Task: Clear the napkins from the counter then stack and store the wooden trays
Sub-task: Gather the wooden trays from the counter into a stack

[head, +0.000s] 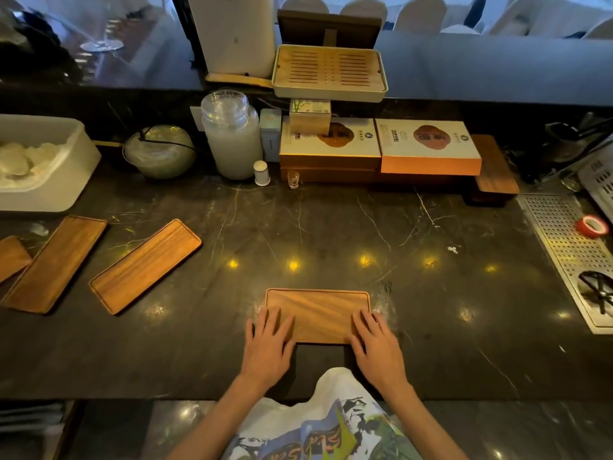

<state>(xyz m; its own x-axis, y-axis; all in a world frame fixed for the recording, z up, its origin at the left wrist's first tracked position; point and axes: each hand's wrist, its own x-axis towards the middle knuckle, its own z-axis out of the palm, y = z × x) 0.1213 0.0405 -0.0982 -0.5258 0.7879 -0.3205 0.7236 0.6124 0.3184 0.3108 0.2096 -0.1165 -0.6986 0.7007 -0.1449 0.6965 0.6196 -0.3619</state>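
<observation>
A small wooden tray [317, 312] lies flat on the dark marble counter [331, 227] right in front of me. My left hand [269, 343] rests on its left end and my right hand [374, 343] on its right end, fingers spread over the edges. Two long wooden trays [146, 265] [54, 263] lie slanted at the left. The corner of another wooden tray [11, 257] shows at the left edge. No napkin lies loose on the counter; a white bin [71, 167] at the far left holds crumpled white paper.
Along the back stand a glass jar [232, 134], a covered bowl [159, 151], boxed tea sets [381, 144], a dark wooden board [494, 167] and a slatted tea tray [330, 73]. A perforated metal drain [564, 247] with a red tape roll [592, 226] is at the right.
</observation>
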